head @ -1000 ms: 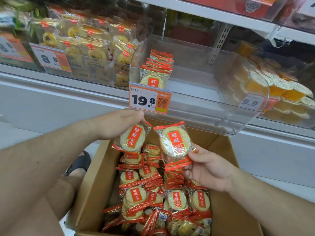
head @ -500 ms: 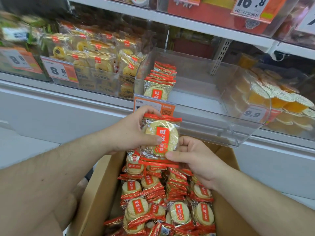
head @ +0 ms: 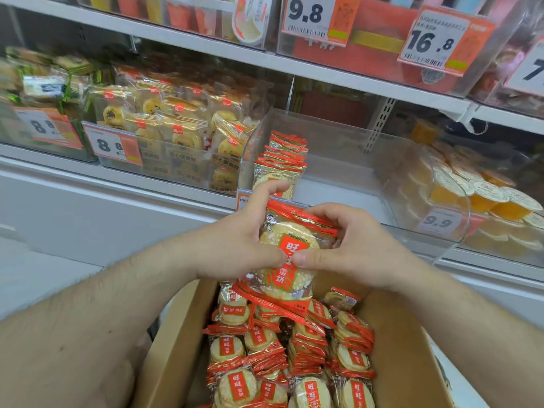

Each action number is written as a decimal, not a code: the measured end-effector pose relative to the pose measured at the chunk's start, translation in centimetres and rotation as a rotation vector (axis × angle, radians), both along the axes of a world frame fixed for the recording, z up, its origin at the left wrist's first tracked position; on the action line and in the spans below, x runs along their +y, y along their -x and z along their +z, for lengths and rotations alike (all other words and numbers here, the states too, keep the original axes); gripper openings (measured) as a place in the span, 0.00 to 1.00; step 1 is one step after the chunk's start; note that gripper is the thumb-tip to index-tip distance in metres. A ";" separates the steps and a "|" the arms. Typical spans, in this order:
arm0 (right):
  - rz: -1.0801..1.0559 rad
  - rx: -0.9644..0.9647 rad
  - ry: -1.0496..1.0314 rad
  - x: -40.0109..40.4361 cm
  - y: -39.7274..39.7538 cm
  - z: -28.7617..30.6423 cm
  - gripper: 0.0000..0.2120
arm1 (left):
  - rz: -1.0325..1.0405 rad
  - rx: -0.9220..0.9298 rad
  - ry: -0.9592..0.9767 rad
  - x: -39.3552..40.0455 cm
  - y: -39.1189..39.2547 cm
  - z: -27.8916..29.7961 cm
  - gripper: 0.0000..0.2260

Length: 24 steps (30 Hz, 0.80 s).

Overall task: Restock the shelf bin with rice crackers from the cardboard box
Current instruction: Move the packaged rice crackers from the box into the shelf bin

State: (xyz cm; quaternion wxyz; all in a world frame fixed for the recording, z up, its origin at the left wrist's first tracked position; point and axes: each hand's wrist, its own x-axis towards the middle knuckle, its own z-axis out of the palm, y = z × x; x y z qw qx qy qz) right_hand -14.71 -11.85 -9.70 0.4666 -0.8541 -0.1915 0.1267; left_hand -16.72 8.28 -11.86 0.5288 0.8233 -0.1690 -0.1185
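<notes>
- Left hand [head: 235, 245] and right hand [head: 350, 248] grip one stack of rice crackers [head: 290, 254], frame centre.
- Cardboard box [head: 176, 343] below; shelf bin [head: 338, 148] above.

Price tags [head: 315, 17] 9.8, 16.8, 8.8, 9.9; cracker pack [head: 290, 254] 旺旺雪饼

Red-trimmed rice cracker packs [head: 287, 254] upright above the full cardboard box [head: 173, 343].
</notes>
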 end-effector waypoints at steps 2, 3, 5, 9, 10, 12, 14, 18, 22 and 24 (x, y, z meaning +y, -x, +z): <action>0.033 -0.034 0.075 0.0 -0.5 0.6 0.32 | -0.003 -0.009 -0.003 -0.1 -0.3 0.3 0.39; 0.053 -0.041 0.093 0.0 -0.7 0.8 0.31 | -0.010 -0.004 0.014 -0.2 -0.3 0.5 0.39; 0.074 -0.054 0.064 0.2 -1.2 1.3 0.25 | -0.014 -0.006 0.069 -0.3 -0.4 0.7 0.37; -0.067 -0.143 -0.119 -0.4 -3.2 3.7 0.12 | 0.206 -0.201 0.260 0.4 -1.2 1.6 0.29; -0.113 -0.187 -0.166 -0.7 -4.1 4.6 0.10 | 0.327 -0.281 0.285 0.9 -1.6 1.8 0.26; -0.188 -0.270 -0.235 -1.0 -6.0 6.2 0.08 | 0.564 -0.370 0.281 1.9 -2.8 1.7 0.21; -0.227 -0.320 -0.192 -1.0 -8.0 6.6 0.09 | 0.700 -0.331 0.245 2.6 -4.1 1.0 0.19; -0.160 -0.214 0.040 1.0 -11.1 4.5 0.09 | 0.693 -0.048 0.189 2.2 -5.3 -0.3 0.22; -0.020 -0.147 0.259 3.5 -12.2 1.6 0.10 | 0.663 0.058 0.167 1.4 -6.0 -1.4 0.23; 0.030 -0.227 0.422 4.6 -12.3 0.5 0.13 | 0.652 0.054 0.168 0.9 -6.1 -1.6 0.14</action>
